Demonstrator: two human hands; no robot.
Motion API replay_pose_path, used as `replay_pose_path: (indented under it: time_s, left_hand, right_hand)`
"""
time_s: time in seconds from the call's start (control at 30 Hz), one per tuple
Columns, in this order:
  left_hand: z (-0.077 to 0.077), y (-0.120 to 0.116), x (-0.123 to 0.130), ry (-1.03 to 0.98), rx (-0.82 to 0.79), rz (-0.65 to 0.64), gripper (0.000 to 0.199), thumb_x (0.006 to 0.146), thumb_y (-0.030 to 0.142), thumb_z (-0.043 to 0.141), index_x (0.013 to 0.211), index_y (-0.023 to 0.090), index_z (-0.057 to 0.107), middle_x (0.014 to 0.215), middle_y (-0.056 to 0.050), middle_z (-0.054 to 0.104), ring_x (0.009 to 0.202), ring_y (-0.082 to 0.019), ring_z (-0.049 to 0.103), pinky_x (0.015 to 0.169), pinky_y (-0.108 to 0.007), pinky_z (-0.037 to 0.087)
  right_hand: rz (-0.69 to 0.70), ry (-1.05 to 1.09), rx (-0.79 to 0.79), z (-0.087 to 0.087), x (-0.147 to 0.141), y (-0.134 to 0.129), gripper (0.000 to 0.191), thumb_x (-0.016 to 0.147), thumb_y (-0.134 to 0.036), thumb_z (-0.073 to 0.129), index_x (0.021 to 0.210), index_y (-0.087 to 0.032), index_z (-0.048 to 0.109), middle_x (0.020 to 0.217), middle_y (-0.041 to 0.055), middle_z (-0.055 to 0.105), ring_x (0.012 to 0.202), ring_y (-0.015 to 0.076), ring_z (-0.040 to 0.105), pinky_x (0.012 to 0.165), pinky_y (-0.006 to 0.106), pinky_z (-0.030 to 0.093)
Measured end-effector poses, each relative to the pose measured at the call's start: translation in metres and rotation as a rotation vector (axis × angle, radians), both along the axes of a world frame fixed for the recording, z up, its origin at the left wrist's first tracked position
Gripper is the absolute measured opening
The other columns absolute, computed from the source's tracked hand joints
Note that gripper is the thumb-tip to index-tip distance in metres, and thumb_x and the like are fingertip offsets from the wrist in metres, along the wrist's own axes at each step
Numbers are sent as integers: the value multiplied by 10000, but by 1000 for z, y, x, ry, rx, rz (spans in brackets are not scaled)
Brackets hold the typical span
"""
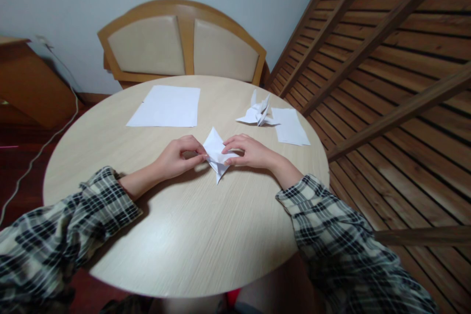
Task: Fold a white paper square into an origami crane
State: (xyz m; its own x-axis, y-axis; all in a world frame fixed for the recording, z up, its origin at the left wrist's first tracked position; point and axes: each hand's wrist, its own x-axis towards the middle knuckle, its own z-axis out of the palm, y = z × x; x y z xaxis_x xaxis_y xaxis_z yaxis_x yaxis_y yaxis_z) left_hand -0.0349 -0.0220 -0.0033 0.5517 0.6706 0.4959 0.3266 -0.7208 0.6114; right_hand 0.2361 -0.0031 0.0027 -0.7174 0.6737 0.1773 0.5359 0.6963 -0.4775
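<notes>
A folded white paper [214,147] lies near the middle of the round table, one point toward the far side and a narrower point toward me. My left hand [181,157] pinches its left corner between thumb and fingertips. On the other side, my right hand [250,151] grips the right part, with the thumb low and the fingers on the upper face. Behind my right hand stands a folded paper crane [258,112] with its wings spread.
The pale round table [176,240] bears a stack of white sheets [165,106] at the back left and smaller white sheets [290,126] at the right. A wooden bench back [189,39] rises behind it. Slatted wood [386,73] slopes along the right.
</notes>
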Motion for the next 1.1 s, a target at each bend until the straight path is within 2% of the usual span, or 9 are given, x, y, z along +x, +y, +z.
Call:
replay_pose_path:
  time_s: [0.17, 0.33, 0.53, 0.8, 1.1]
  left_hand:
    - [0, -1, -1, -16, -48, 74, 195, 887, 328, 668, 779, 182, 739, 800, -44, 735, 768, -178, 657, 756, -319, 513]
    - [0, -1, 1, 29, -25, 77, 217, 920, 333, 627, 807, 169, 712, 816, -46, 719, 774, -180, 647, 753, -331, 510]
    - [3, 3, -1, 127, 114, -87, 179, 957, 347, 624, 913, 192, 702, 927, -52, 725, 924, -209, 629, 879, -374, 484]
    - [-1, 13, -13, 282, 85, -271, 232, 924, 408, 697, 1016, 195, 706, 1000, -75, 697, 968, -212, 627, 881, -342, 484]
    - [0, 17, -19, 306, 67, -287, 178, 955, 344, 661, 1030, 192, 716, 1003, -76, 697, 969, -203, 639, 889, -338, 496]
  right_hand:
    - [7, 17, 21, 1, -1, -3, 273, 880, -454, 737, 1031, -229, 763, 1203, 91, 719, 1158, 240, 625, 1064, 427, 420]
    - [-17, 26, 31, 3, -3, -8, 206, 899, -415, 719, 998, -238, 759, 1189, 82, 721, 1150, 228, 624, 1062, 417, 425]
    - [-15, 3, -1, 4, -2, -7, 249, 826, -421, 797, 1006, -253, 756, 1216, 71, 710, 1181, 238, 602, 1080, 424, 407]
    - [11, 63, 19, -3, 1, -4, 244, 862, -424, 761, 1029, -246, 754, 1210, 73, 713, 1170, 230, 601, 1074, 420, 408]
    - [-1, 67, -4, -4, 0, -3, 191, 879, -395, 746, 1003, -249, 746, 1202, 63, 720, 1175, 218, 610, 1077, 410, 411]
